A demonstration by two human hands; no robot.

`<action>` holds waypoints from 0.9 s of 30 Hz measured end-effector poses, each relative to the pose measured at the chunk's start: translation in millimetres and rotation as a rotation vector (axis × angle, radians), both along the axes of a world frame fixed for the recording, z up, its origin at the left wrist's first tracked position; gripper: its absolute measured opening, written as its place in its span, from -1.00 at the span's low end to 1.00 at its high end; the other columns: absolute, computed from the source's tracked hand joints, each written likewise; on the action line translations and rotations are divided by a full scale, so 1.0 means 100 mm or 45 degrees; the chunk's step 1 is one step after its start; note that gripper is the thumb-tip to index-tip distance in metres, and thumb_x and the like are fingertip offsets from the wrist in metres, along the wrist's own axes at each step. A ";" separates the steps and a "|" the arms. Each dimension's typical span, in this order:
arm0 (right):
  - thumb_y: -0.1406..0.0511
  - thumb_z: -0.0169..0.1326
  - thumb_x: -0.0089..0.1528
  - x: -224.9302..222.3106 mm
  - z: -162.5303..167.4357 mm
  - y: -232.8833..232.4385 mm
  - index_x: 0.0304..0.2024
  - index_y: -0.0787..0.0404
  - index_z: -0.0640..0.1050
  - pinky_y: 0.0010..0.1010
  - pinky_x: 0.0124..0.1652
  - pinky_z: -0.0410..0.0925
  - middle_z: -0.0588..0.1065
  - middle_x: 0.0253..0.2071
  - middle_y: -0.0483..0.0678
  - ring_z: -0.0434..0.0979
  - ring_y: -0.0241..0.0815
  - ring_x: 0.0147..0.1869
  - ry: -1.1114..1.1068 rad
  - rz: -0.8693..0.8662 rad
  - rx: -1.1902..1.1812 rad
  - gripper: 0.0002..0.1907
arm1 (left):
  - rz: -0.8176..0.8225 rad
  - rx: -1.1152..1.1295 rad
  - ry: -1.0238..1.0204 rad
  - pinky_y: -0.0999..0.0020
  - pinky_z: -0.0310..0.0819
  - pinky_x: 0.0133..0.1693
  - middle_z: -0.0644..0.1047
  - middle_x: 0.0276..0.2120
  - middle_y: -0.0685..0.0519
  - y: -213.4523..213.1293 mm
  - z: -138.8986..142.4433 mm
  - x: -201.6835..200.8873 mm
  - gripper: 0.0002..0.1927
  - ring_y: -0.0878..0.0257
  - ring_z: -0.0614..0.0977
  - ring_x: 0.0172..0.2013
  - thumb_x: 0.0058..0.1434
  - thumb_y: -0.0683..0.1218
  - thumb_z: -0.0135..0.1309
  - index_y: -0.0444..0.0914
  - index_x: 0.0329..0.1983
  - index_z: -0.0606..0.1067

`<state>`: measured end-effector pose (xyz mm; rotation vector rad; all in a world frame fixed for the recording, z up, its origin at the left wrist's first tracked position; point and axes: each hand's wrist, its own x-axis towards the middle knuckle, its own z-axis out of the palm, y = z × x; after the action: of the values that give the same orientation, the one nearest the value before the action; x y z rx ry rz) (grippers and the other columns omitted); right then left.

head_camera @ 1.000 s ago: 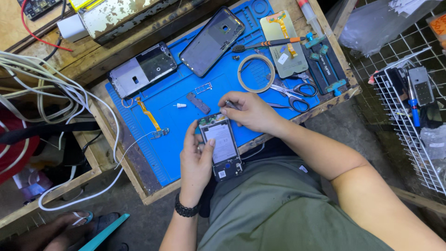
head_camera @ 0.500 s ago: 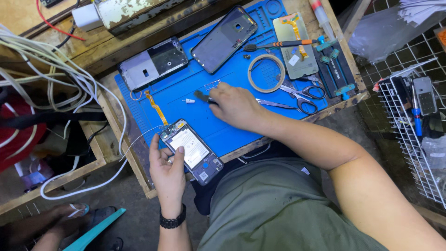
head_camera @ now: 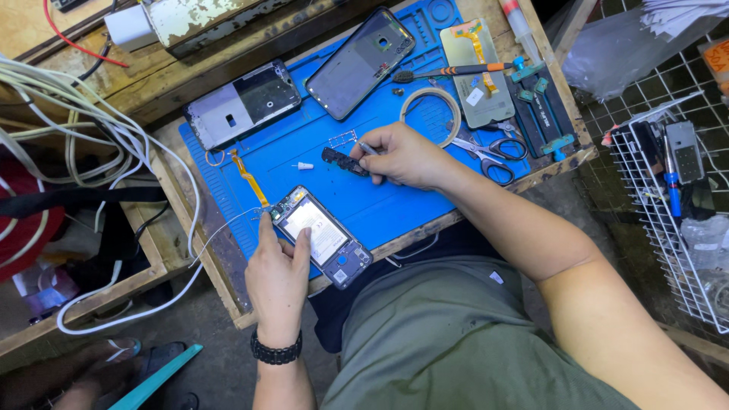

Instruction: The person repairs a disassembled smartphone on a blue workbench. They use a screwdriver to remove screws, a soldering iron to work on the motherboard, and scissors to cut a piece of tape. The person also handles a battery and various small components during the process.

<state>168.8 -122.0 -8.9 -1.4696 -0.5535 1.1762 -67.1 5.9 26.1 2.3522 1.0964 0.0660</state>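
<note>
Since half a second ago right hand (head_camera: 406, 156) has slid onto dark small board (head_camera: 345, 161) on blue mat (head_camera: 304, 137), pinching tweezers (head_camera: 367, 148); left hand (head_camera: 279, 273) clamps opened phone (head_camera: 320, 235) at mat's near edge; part pickup step, likely needs steady grip.

Right hand (head_camera: 406, 156) hides its tool (mostly).

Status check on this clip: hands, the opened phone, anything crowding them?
Left hand steadies opened phone body at blue mat edge. Right hand pinches small dark part with thin metal tool. Scissors beside right hand.
</note>
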 end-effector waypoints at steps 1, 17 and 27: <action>0.37 0.11 0.26 0.01 0.00 -0.01 -0.06 0.33 0.59 -0.57 -0.53 0.29 0.52 -0.38 -0.14 0.52 -0.41 -0.44 0.016 0.003 0.020 -0.78 | -0.028 0.102 0.001 0.13 0.46 -0.43 0.54 -0.56 -0.09 0.00 0.01 0.01 -0.32 0.03 0.60 -0.53 0.23 0.04 0.22 -0.44 0.29 0.36; 0.38 0.15 0.30 0.07 0.08 0.02 -0.10 0.30 0.61 -0.61 -0.40 0.30 0.49 -0.39 -0.20 0.41 -0.49 -0.39 -0.156 0.149 0.225 -0.85 | -0.103 -1.220 -0.984 0.45 0.60 -0.29 0.60 -0.20 -0.07 0.06 -0.35 0.88 -0.72 0.26 0.70 -0.26 0.35 -0.29 0.07 -0.38 0.10 0.40; 0.40 0.13 0.29 0.09 0.05 0.01 -0.10 0.28 0.52 -0.59 -0.52 0.29 0.47 -0.41 -0.14 0.47 -0.41 -0.48 0.166 -0.126 0.284 -0.86 | 0.043 -1.300 -1.071 0.43 0.62 -0.35 0.64 -0.27 -0.10 0.16 -0.43 1.07 -0.81 0.23 0.71 -0.33 0.33 -0.30 0.09 -0.38 -0.01 0.42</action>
<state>178.1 -121.1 -4.2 -1.2080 -0.5000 1.0872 39.9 22.0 -16.5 1.1749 0.5195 0.3699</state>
